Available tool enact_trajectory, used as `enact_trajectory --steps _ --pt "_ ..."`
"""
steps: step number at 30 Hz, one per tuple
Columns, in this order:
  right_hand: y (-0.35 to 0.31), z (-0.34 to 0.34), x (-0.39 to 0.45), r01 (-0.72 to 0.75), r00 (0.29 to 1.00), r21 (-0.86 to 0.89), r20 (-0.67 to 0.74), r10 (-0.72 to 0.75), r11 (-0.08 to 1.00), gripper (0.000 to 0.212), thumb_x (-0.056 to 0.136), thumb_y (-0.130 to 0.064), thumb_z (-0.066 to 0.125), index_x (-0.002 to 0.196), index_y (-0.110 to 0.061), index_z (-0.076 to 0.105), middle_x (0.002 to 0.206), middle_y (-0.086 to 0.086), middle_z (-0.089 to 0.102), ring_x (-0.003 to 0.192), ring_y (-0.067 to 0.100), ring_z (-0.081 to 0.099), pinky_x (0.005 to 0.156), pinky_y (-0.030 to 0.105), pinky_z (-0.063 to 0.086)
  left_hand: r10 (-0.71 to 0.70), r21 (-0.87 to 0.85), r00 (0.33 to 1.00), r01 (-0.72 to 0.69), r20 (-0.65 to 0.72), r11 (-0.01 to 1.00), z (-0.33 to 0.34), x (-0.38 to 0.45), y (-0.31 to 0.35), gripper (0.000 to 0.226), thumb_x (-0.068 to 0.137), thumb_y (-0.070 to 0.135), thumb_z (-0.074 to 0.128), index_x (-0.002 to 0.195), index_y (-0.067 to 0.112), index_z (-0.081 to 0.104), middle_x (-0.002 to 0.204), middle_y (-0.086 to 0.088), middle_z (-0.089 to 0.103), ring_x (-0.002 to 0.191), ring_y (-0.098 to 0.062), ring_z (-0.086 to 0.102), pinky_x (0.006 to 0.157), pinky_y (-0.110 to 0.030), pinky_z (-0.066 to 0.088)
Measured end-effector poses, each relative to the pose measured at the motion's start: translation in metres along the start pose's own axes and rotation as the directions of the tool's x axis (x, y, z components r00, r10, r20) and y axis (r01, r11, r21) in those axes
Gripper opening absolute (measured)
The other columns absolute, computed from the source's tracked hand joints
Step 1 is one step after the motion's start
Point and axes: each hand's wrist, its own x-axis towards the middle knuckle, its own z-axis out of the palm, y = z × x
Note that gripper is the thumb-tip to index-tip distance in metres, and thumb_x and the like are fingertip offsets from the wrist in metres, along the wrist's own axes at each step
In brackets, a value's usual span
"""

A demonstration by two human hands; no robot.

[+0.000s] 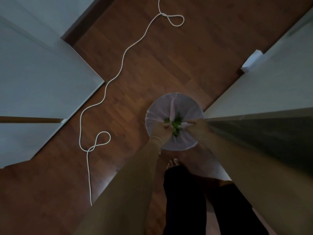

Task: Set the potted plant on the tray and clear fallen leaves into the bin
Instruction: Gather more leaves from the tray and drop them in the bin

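Dim light, view straight down. A round bin (174, 122), lined with a thin, pale, creased plastic bag, is seen standing on reddish-brown wood-plank flooring (152, 65). Both hands are held together over its mouth: the left hand (162, 131), a fine bracelet at the wrist, and the right hand (197, 127), each with fingers curled. Small green leaves (176, 125) are clustered between them, over the liner's centre; whether they are pinched or already loose cannot be told. A white cord (118, 72) is looped across the floor, well apart.
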Motion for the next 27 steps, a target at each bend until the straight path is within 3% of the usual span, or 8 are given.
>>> enact_trajectory --steps 4,7,10,14,18,21,23,27 --pt "0.002 0.002 -0.004 0.029 0.998 0.032 -0.064 -0.027 0.999 0.025 0.088 -0.012 0.069 0.108 0.002 0.072 0.111 0.024 0.072 0.098 0.034 0.066 0.09 0.035 0.051 0.011 -0.064 0.997 -0.016 -0.077 0.998 -0.004 -0.005 -0.002 0.028 0.095 0.014 0.054 0.106 -0.008 0.069 0.111 -0.029 0.069 0.105 -0.04 0.063 0.09 -0.037 0.048" --pt "0.004 0.0 -0.01 0.053 0.997 -0.03 -0.062 -0.054 0.998 0.017 0.085 -0.025 0.066 0.089 -0.013 0.077 0.084 0.006 0.074 0.087 0.031 0.069 0.08 0.035 0.053 0.013 -0.127 0.992 -0.028 -0.123 0.991 -0.007 -0.011 -0.003 0.026 0.094 0.012 0.055 0.096 -0.007 0.072 0.093 -0.018 0.072 0.087 -0.026 0.063 0.076 -0.025 0.043" --pt "-0.006 -0.002 -0.03 0.124 0.984 -0.022 -0.125 -0.125 0.992 0.019 0.088 -0.019 0.066 0.074 -0.011 0.075 0.063 0.0 0.062 0.073 0.026 0.06 0.07 0.03 0.045 -0.002 -0.184 0.985 -0.03 -0.17 0.983 -0.016 -0.023 0.007 0.025 0.094 0.013 0.055 0.096 -0.004 0.074 0.086 -0.005 0.065 0.082 -0.016 0.057 0.062 -0.015 0.04" --pt "-0.048 -0.02 -0.073 0.158 0.977 0.035 -0.151 -0.151 0.987 0.039 0.085 -0.019 0.066 0.046 -0.019 0.061 0.047 -0.003 0.056 0.058 0.018 0.052 0.061 0.028 0.043 -0.014 -0.213 0.977 -0.033 -0.214 0.977 -0.047 -0.054 0.04 0.022 0.089 0.016 0.063 0.103 0.004 0.075 0.102 -0.014 0.075 0.095 -0.026 0.067 0.083 -0.028 0.051" --pt "-0.107 -0.049 -0.132 0.201 0.973 0.088 -0.131 -0.189 0.976 0.041 0.09 -0.018 0.059 0.049 -0.012 0.062 0.049 0.004 0.056 0.054 0.019 0.053 0.052 0.023 0.042 0.048 -0.101 0.961 -0.078 -0.273 0.992 -0.086 -0.095 0.083 0.021 0.078 0.014 0.073 0.098 0.012 0.078 0.099 -0.016 0.076 0.095 -0.03 0.07 0.087 -0.04 0.056" --pt "-0.139 -0.067 -0.163 0.307 0.946 0.111 -0.142 -0.291 0.945 0.023 0.095 -0.019 0.057 0.087 -0.008 0.076 0.085 0.02 0.073 0.083 0.03 0.068 0.07 0.026 0.054 0.118 -0.056 0.931 -0.146 -0.345 0.988 -0.1 -0.109 0.105 0.022 0.068 0.009 0.08 0.089 0.012 0.08 0.088 -0.013 0.078 0.083 -0.028 0.073 0.079 -0.039 0.059" --pt "-0.146 -0.074 -0.167 0.345 0.935 0.187 -0.146 -0.322 0.92 0.021 0.092 -0.02 0.064 0.096 -0.004 0.077 0.096 0.025 0.075 0.092 0.034 0.069 0.076 0.034 0.057 0.155 -0.024 0.927 -0.173 -0.342 0.985 -0.097 -0.106 0.111 0.022 0.066 0.007 0.082 0.088 0.009 0.08 0.085 -0.014 0.078 0.08 -0.029 0.073 0.077 -0.043 0.06" --pt "-0.123 -0.073 -0.147 0.322 0.941 0.173 -0.166 -0.295 0.931 0.029 0.093 -0.02 0.057 0.075 0.0 0.07 0.072 0.018 0.061 0.073 0.025 0.057 0.067 0.037 0.045 0.197 0.082 0.936 -0.181 -0.292 0.98 -0.07 -0.09 0.101 0.019 0.076 0.012 0.077 0.094 0.01 0.079 0.092 -0.017 0.078 0.087 -0.032 0.072 0.08 -0.04 0.058"
